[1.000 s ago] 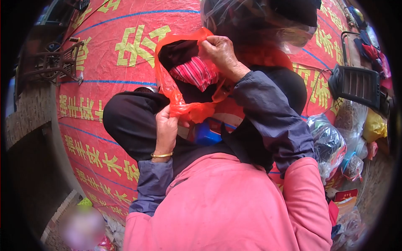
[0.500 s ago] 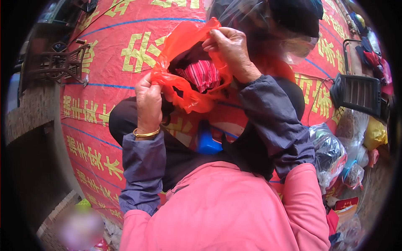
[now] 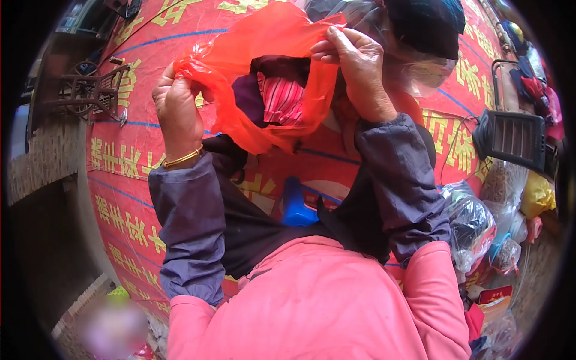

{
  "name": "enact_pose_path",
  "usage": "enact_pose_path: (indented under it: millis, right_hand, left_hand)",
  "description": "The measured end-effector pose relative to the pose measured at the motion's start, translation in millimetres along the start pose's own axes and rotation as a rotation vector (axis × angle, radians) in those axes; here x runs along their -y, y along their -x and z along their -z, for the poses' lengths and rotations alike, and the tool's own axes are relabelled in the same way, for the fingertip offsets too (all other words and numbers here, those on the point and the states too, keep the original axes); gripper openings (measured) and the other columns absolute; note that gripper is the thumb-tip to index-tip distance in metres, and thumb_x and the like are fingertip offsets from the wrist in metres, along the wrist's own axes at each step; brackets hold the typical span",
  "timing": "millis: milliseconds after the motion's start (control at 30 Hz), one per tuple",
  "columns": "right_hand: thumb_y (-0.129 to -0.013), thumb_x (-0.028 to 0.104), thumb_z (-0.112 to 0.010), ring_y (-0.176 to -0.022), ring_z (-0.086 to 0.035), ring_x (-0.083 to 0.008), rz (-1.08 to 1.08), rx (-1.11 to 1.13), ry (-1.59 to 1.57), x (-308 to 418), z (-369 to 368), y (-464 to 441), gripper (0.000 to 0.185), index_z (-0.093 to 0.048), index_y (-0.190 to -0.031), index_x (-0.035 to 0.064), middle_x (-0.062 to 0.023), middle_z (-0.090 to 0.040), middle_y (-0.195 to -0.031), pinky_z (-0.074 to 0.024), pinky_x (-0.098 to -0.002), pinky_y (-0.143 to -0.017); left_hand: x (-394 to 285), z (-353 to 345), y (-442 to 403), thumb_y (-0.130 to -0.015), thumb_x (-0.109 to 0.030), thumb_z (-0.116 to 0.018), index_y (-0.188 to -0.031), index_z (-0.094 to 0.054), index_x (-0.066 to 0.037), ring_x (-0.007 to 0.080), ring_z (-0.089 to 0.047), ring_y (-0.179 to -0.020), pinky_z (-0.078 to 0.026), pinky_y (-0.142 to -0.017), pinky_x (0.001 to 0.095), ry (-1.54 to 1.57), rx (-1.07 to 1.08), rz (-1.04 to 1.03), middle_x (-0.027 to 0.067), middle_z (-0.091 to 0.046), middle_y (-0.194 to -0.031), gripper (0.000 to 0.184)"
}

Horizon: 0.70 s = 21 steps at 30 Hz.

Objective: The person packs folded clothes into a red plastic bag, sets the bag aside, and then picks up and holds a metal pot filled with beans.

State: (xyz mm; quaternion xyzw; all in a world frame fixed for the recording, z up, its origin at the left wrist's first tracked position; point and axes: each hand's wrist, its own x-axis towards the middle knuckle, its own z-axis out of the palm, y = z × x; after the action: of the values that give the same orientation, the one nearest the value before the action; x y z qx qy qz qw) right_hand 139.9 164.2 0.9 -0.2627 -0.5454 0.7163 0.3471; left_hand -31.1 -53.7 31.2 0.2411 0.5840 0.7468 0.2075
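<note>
A thin red plastic bag is stretched out in front of me, its mouth facing me. My left hand is closed on the bunched left side of its rim. On the right, my right hand pinches the rim between thumb and fingers. Inside the bag opening lie a pink striped cloth and dark purple cloth. Between my legs on the floor sheet is a blue object, its kind unclear.
A red sheet with yellow characters covers the floor. Dark bundles in clear plastic lie ahead right. To the right are a black slatted device and filled plastic bags. A small wooden chair stands at left.
My left hand has moved left and up, and my right hand has moved right. The red bag's mouth is pulled wider, and more of the cloth inside shows.
</note>
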Motion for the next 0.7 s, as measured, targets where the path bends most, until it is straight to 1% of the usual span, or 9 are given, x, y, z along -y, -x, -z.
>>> enact_pose_path:
  millis: [133, 200, 267, 367, 400, 500, 600, 633, 700]
  right_hand:
    - [-0.100, 0.013, -0.059, -0.066, -0.070, -0.0142, -0.085, 0.023, 0.020, -24, -1, 5, 0.023, -0.067, -0.086, -0.0037, -0.0125, -0.072, -0.077, -0.0577, -0.0242, -0.059]
    - [-0.101, 0.019, -0.061, -0.068, -0.069, -0.0109, -0.211, 0.096, 0.132, -40, -1, 9, 0.022, -0.069, -0.091, 0.0001, -0.0100, -0.073, -0.081, -0.0559, -0.0222, -0.065]
    - [-0.101, 0.020, -0.060, -0.068, -0.069, -0.0110, -0.193, 0.113, 0.138, -48, -2, 12, 0.025, -0.069, -0.091, -0.0007, -0.0100, -0.073, -0.081, -0.0561, -0.0223, -0.065]
    - [-0.102, 0.021, -0.059, -0.068, -0.069, -0.0112, -0.225, 0.090, 0.091, -55, -1, 17, 0.027, -0.069, -0.093, -0.0020, -0.0094, -0.073, -0.080, -0.0557, -0.0226, -0.065]
    - [-0.102, 0.021, -0.059, -0.068, -0.069, -0.0112, -0.223, 0.094, 0.090, -57, -1, 19, 0.027, -0.069, -0.093, -0.0020, -0.0094, -0.073, -0.080, -0.0557, -0.0226, -0.065]
    - [-0.101, 0.022, -0.060, -0.068, -0.069, -0.0126, -0.282, 0.124, 0.171, -65, 5, 22, 0.026, -0.068, -0.096, -0.0027, -0.0105, -0.072, -0.079, -0.0571, -0.0234, -0.065]
    - [-0.101, 0.022, -0.060, -0.067, -0.070, -0.0148, -0.328, 0.134, 0.218, -78, 9, 29, 0.026, -0.068, -0.096, -0.0028, -0.0114, -0.072, -0.079, -0.0580, -0.0247, -0.063]
    - [-0.097, 0.015, -0.058, -0.064, -0.071, -0.0174, -0.318, 0.097, 0.196, -81, 8, 33, 0.024, -0.067, -0.086, -0.0048, -0.0138, -0.071, -0.073, -0.0592, -0.0280, -0.059]
    - [-0.099, 0.018, -0.059, -0.065, -0.071, -0.0175, -0.336, 0.110, 0.205, -86, 11, 40, 0.025, -0.067, -0.091, -0.0041, -0.0133, -0.072, -0.076, -0.0588, -0.0272, -0.060]
  left_hand:
    - [32, 24, -7, -0.100, -0.009, -0.053, -0.110, -0.067, 0.001, 0.0135, -0.065, -0.068, -0.052, -0.059, 0.0280, -0.081, -0.015, 0.071, 0.0064, -0.071, -0.086, 0.019]
    - [55, 35, -6, -0.098, -0.006, -0.052, -0.110, -0.068, 0.000, 0.0121, -0.065, -0.067, -0.053, -0.058, 0.0268, -0.194, -0.102, 0.160, 0.0062, -0.071, -0.087, 0.021]
    - [62, 40, -4, -0.098, -0.004, -0.049, -0.112, -0.067, 0.000, 0.0125, -0.067, -0.066, -0.055, -0.058, 0.0269, -0.080, -0.164, 0.199, 0.0071, -0.072, -0.088, 0.023]
    - [49, 43, 0, -0.096, -0.001, -0.046, -0.111, -0.066, 0.002, 0.0157, -0.071, -0.076, -0.060, -0.068, 0.0290, -0.085, -0.188, 0.268, 0.0088, -0.072, -0.097, 0.026]
    - [48, 46, 1, -0.096, -0.001, -0.046, -0.111, -0.066, 0.002, 0.0157, -0.071, -0.076, -0.060, -0.068, 0.0290, -0.085, -0.190, 0.265, 0.0088, -0.072, -0.097, 0.026]
    - [52, 48, 7, -0.096, -0.001, -0.047, -0.112, -0.066, 0.001, 0.0150, -0.071, -0.078, -0.059, -0.070, 0.0279, -0.133, -0.151, 0.220, 0.0089, -0.072, -0.097, 0.024]
    - [51, 54, 15, -0.098, -0.008, -0.055, -0.119, -0.063, -0.001, 0.0148, -0.071, -0.079, -0.057, -0.070, 0.0268, -0.231, -0.144, 0.246, 0.0074, -0.072, -0.097, 0.023]
    - [45, 54, 21, -0.098, -0.009, -0.058, -0.118, -0.064, -0.001, 0.0144, -0.071, -0.080, -0.056, -0.071, 0.0269, -0.300, -0.135, 0.241, 0.0068, -0.072, -0.097, 0.023]
    - [32, 51, 35, -0.098, -0.010, -0.060, -0.118, -0.064, -0.001, 0.0141, -0.070, -0.081, -0.055, -0.072, 0.0269, -0.369, -0.125, 0.231, 0.0062, -0.072, -0.097, 0.023]
